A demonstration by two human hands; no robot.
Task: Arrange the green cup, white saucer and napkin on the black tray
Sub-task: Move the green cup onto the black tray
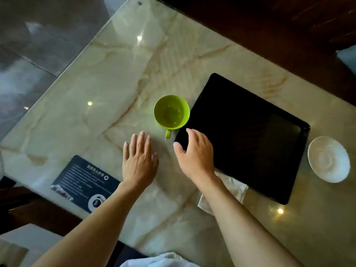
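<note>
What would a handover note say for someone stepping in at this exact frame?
Left hand: open, flat over the marble table, holding nothing.
Right hand: open, fingers at the black tray's near-left corner, nothing gripped.
Green cup: upright on the table, against the tray's left edge.
White saucer: on the table, right of the tray.
Napkin: at the tray's near edge, partly under the right forearm.
Done: nothing on the tray. Left: all three items.

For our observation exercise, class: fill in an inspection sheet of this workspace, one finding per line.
Surface: marble-look table, glossy, with light reflections.
Job's things: black tray bare; green cup upright beside its left edge; white saucer right of the tray; napkin partly under the tray's near edge.
Clutter: dark printed card.
Hands: left hand open and flat; right hand open over the tray's corner.
Cables: nothing seen.
Surroundings: dark floor.
</note>
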